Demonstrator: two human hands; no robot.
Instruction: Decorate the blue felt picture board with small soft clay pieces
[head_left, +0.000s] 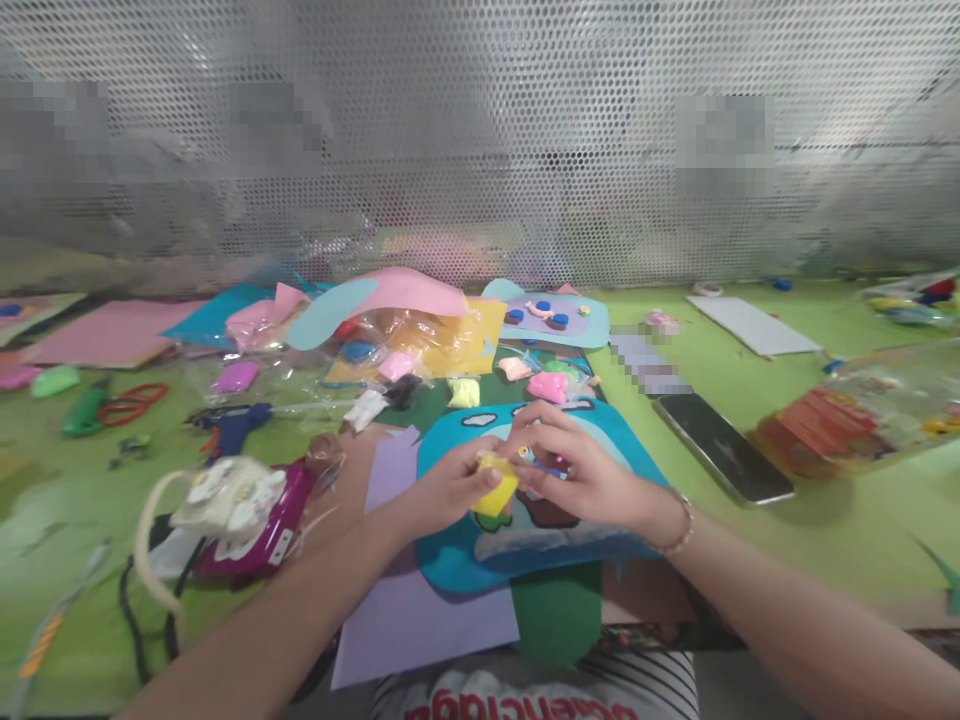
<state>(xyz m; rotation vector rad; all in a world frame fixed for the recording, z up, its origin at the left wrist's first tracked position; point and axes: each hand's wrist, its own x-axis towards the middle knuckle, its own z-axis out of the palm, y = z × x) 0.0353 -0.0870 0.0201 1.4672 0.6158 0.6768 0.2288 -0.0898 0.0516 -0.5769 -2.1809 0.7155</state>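
Observation:
My left hand [457, 487] pinches a small packet of yellow modelling clay [495, 488] between thumb and fingers. My right hand [581, 465] meets it from the other side, fingers curled, with its fingertips at the packet's upper right edge. Exactly what those fingertips grip is partly hidden. Beneath both hands lies a blue foam sheet [450, 560] with rounded corners, decorated with pale cloud shapes outlined in black and small coloured pieces; the hands cover part of it. A lilac sheet [427, 630] and a dark green sheet [559, 610] lie under the blue one.
Several small clay packets, such as a pink one [550, 386] and a pale yellow one [463, 392], lie beyond the blue sheet. At left are a blue glue gun [244, 425], red-handled scissors [133, 403] and a magenta case [259, 530]. A phone [724, 448] and a bottle [840, 425] lie right.

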